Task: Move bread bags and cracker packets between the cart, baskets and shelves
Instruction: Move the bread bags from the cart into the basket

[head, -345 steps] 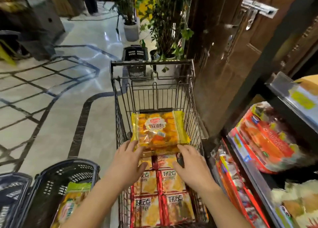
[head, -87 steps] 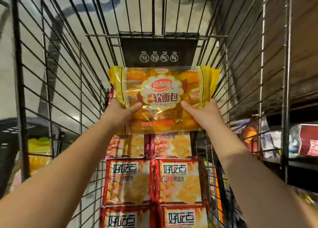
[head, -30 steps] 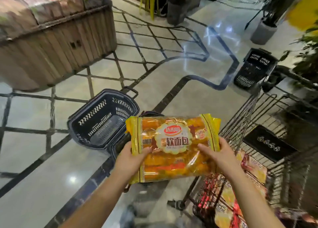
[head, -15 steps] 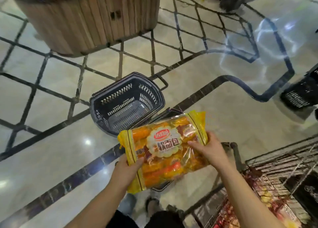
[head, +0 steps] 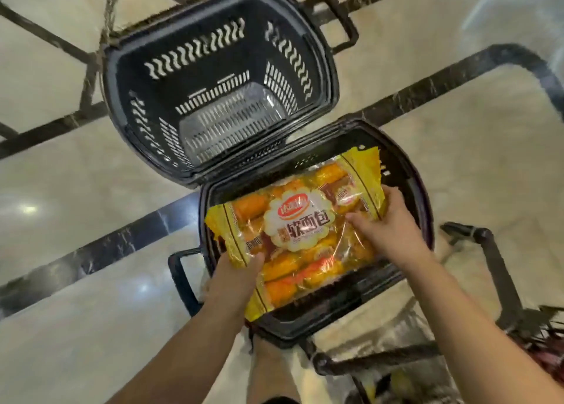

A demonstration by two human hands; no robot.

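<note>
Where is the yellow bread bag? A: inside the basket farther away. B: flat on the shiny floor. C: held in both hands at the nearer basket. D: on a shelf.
C: the left hand and right hand both grip the bread bag over the mouth of the nearer basket, while the farther basket shows only its bare bottom.

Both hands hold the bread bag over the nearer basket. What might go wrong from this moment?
1. The bread bag lies tilted across the nearer basket, and its left corner reaches the rim, so it may catch there instead of dropping in.
2. The left hand and the right hand grip the bag only near its ends; a hard squeeze might crush the soft bread inside.
</note>
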